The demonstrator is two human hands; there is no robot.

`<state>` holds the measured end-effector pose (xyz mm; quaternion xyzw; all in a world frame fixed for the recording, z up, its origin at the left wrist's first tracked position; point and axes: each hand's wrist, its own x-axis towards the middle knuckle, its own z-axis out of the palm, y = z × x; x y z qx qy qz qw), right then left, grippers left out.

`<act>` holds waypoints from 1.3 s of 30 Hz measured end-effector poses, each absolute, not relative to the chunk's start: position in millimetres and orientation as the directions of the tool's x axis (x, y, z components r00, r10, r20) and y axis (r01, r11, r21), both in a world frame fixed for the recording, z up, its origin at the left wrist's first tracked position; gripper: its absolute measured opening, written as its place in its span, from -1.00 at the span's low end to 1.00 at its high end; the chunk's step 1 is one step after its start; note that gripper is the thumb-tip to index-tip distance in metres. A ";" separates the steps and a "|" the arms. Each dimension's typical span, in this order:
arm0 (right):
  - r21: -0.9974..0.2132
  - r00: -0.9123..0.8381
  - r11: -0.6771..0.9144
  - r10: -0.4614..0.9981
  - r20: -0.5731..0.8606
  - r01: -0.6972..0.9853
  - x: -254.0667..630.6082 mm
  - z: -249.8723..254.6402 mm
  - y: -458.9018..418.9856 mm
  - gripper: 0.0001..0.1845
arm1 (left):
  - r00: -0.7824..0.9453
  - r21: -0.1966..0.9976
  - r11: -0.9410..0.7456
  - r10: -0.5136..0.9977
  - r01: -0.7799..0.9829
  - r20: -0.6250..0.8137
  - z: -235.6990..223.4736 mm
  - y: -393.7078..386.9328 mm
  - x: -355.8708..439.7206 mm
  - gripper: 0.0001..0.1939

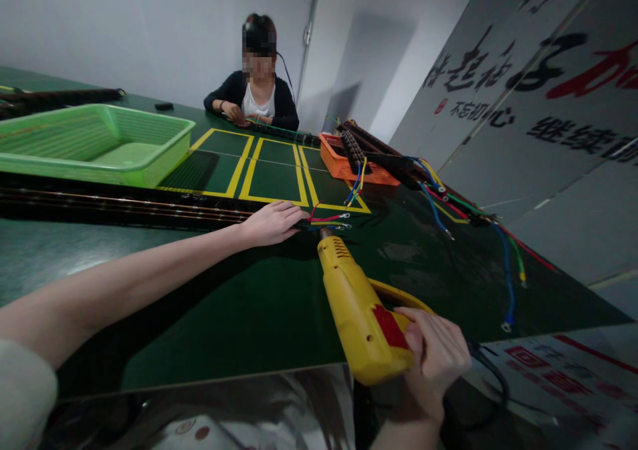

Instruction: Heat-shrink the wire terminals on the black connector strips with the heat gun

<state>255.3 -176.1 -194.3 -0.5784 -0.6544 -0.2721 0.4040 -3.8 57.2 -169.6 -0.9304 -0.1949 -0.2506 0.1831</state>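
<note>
A yellow heat gun (349, 304) is gripped in my right hand (438, 347), its metal nozzle pointing up and away just below some wire ends. My left hand (274, 224) is closed over the end of a long black cable chain (124, 204) lying across the table. Out past my left fingers stick several coloured wires (326, 221), red among them, tipped with metal ring terminals. The nozzle sits very near these wires; whether it touches them I cannot tell.
A green plastic basket (164, 147) stands at the left. Further right are an orange basket (336, 161) and more cable chains with loose wires (506, 270). Yellow tape lines (244, 164) mark the green table (224, 304). Across it a person (259, 91) handles another chain.
</note>
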 end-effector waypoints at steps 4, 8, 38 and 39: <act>-0.108 0.019 0.149 0.502 0.865 0.983 269.8 -194.4 -173.7 -0.65 | 0.801 -0.256 -0.851 0.270 0.458 0.534 -169.8 57.0 -4.7 -0.71; -0.096 0.023 0.128 0.482 0.876 0.987 280.7 -193.4 -172.2 -0.64 | 0.802 -0.277 -0.841 0.269 0.466 0.534 -169.7 56.3 -4.9 -0.70; -0.103 -0.016 0.183 0.556 0.831 0.978 240.2 -190.7 -170.7 -0.69 | 0.771 -0.205 -0.805 0.410 0.557 0.486 -168.7 57.9 -1.3 -0.62; -0.103 -0.015 0.180 0.555 0.832 0.978 242.8 -190.2 -170.9 -0.69 | 0.773 -0.205 -0.807 0.407 0.554 0.487 -168.4 57.6 -1.5 -0.62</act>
